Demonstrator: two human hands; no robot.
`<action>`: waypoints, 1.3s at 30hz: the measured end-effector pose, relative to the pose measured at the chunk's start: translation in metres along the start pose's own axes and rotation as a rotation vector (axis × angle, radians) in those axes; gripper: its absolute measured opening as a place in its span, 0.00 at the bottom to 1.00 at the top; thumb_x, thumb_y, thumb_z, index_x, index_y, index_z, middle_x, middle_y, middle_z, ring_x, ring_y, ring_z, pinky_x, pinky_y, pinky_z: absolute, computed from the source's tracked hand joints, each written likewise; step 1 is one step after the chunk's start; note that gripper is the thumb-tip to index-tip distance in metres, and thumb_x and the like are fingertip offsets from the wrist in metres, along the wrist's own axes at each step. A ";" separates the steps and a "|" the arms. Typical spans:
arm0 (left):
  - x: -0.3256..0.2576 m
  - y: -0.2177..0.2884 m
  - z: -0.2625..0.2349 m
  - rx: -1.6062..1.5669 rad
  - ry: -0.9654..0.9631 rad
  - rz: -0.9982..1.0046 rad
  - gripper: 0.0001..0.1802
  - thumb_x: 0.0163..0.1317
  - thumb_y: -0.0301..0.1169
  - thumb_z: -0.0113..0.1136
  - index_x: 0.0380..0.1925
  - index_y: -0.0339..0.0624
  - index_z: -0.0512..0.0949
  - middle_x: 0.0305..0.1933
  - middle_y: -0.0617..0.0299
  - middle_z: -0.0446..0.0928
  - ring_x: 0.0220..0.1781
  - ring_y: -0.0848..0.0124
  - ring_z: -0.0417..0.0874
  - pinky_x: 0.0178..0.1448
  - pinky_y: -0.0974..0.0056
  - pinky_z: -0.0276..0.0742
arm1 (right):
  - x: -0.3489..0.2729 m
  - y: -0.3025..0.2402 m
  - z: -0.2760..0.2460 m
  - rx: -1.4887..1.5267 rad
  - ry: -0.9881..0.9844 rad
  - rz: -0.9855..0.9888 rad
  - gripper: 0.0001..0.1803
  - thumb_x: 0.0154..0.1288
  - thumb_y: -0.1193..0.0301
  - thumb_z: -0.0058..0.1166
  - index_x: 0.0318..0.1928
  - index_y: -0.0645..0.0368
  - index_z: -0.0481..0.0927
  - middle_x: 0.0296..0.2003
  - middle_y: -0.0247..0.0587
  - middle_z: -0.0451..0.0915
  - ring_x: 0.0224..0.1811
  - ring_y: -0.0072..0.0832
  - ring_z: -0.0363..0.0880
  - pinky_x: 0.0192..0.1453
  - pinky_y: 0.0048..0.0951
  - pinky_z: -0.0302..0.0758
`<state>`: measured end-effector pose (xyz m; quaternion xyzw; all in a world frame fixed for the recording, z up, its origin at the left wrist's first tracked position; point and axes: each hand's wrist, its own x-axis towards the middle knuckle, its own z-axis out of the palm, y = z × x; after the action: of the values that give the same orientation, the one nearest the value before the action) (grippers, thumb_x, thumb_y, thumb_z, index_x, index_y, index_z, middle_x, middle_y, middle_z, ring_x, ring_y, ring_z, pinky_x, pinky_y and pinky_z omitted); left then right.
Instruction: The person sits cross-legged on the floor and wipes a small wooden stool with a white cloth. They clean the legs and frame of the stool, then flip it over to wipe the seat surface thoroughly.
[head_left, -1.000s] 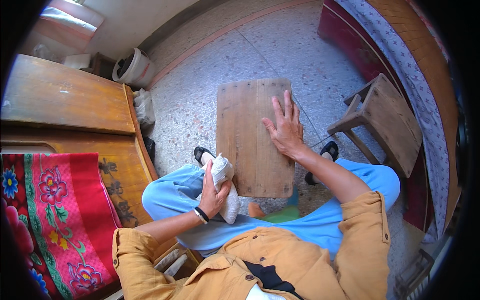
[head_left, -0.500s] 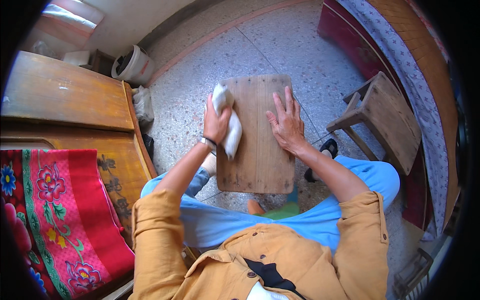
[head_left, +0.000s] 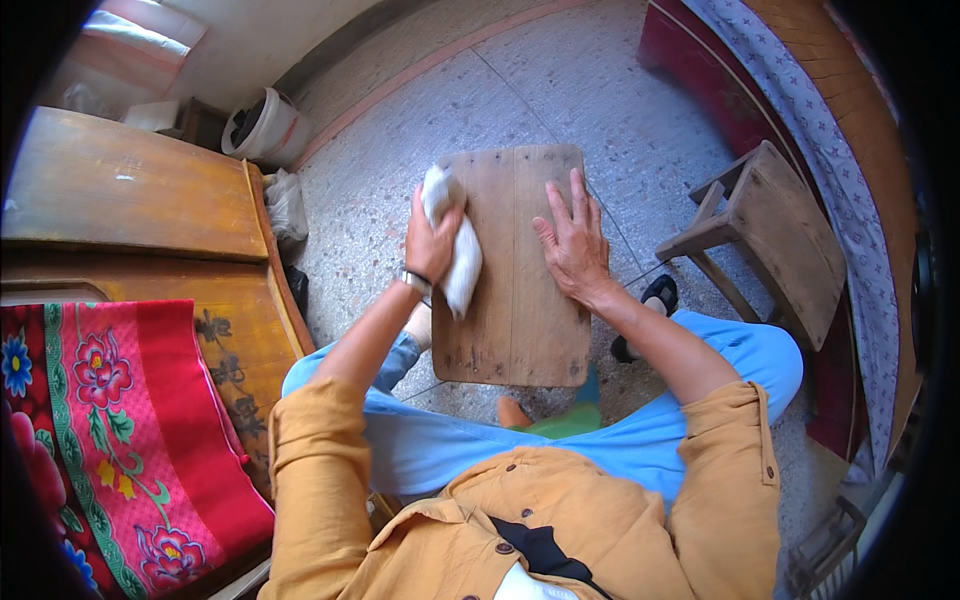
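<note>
A rectangular wooden board point(head_left: 525, 325), like the top of a low stool or bench, lies between my knees; whatever supports it is hidden. My left hand point(head_left: 432, 243) is wrapped round a bunched white cloth point(head_left: 462, 275) on the board's left edge. The cloth sticks out beyond the fingers and trails toward me. On the right side of the board, my right hand point(head_left: 576, 248) rests flat, fingers stretched out and nothing in it.
On the right, a wooden stool point(head_left: 785, 245) stands tilted-looking beside a bed with a patterned cover point(head_left: 850, 200). A wooden cabinet point(head_left: 140, 190) and a red floral cloth point(head_left: 170, 400) are at left. Beyond the cabinet is a white bucket point(head_left: 270, 128).
My left hand and the white cloth have shifted very slightly left along the board's edge. My right hand stays in place on the board.
</note>
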<state>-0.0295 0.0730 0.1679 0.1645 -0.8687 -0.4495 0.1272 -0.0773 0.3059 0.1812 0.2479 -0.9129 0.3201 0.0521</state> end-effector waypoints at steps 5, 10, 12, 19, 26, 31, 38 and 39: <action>0.057 0.008 0.023 0.032 0.131 -0.050 0.35 0.57 0.42 0.63 0.61 0.40 0.63 0.52 0.46 0.76 0.54 0.54 0.78 0.57 0.57 0.72 | -0.001 0.006 -0.001 0.001 0.012 0.002 0.29 0.69 0.56 0.45 0.65 0.59 0.63 0.70 0.55 0.46 0.68 0.56 0.51 0.64 0.49 0.66; -0.043 0.012 -0.004 -0.028 -0.066 0.038 0.39 0.57 0.34 0.62 0.65 0.34 0.54 0.59 0.42 0.68 0.61 0.52 0.70 0.64 0.56 0.65 | -0.003 0.004 -0.003 0.020 0.018 0.010 0.29 0.68 0.57 0.46 0.64 0.59 0.63 0.70 0.56 0.46 0.68 0.57 0.51 0.64 0.50 0.65; -0.113 0.006 -0.018 0.021 -0.083 0.037 0.40 0.56 0.31 0.62 0.66 0.34 0.53 0.61 0.43 0.66 0.63 0.53 0.68 0.66 0.56 0.62 | -0.004 0.002 -0.001 0.025 0.016 0.007 0.29 0.68 0.57 0.46 0.64 0.59 0.63 0.70 0.56 0.46 0.68 0.57 0.51 0.64 0.50 0.64; -0.145 0.020 -0.029 -0.099 -0.155 -0.099 0.45 0.52 0.30 0.65 0.67 0.34 0.50 0.60 0.44 0.68 0.62 0.54 0.69 0.67 0.56 0.62 | -0.003 0.001 -0.001 0.016 0.007 0.021 0.29 0.69 0.57 0.46 0.65 0.59 0.63 0.70 0.55 0.47 0.68 0.56 0.51 0.64 0.50 0.65; 0.059 -0.002 0.013 -0.106 0.001 0.000 0.37 0.56 0.43 0.65 0.61 0.39 0.62 0.53 0.46 0.76 0.54 0.57 0.78 0.57 0.58 0.72 | -0.001 0.003 -0.001 0.009 0.016 -0.003 0.29 0.69 0.57 0.45 0.64 0.58 0.64 0.70 0.55 0.48 0.68 0.55 0.52 0.64 0.48 0.65; 0.033 0.010 0.014 -0.058 0.031 0.075 0.35 0.55 0.37 0.64 0.60 0.37 0.63 0.53 0.46 0.75 0.55 0.55 0.76 0.58 0.57 0.70 | -0.003 0.004 -0.003 0.046 0.002 0.031 0.28 0.69 0.57 0.45 0.64 0.58 0.64 0.70 0.55 0.48 0.68 0.56 0.52 0.64 0.49 0.64; -0.168 0.028 -0.035 -0.046 -0.179 -0.041 0.44 0.51 0.29 0.63 0.67 0.37 0.52 0.60 0.44 0.66 0.64 0.51 0.65 0.69 0.52 0.56 | -0.003 0.003 0.000 0.031 0.034 0.010 0.28 0.68 0.56 0.46 0.64 0.57 0.64 0.70 0.54 0.47 0.67 0.57 0.53 0.63 0.51 0.65; -0.179 0.028 -0.039 0.002 -0.200 -0.048 0.45 0.50 0.29 0.64 0.67 0.37 0.51 0.61 0.44 0.66 0.64 0.51 0.65 0.69 0.53 0.56 | -0.003 0.004 -0.001 0.034 0.032 0.021 0.28 0.68 0.56 0.46 0.64 0.57 0.64 0.70 0.54 0.47 0.67 0.57 0.53 0.63 0.51 0.65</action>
<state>0.1433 0.1312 0.1997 0.1396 -0.8735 -0.4655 0.0289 -0.0766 0.3100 0.1789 0.2338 -0.9090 0.3400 0.0589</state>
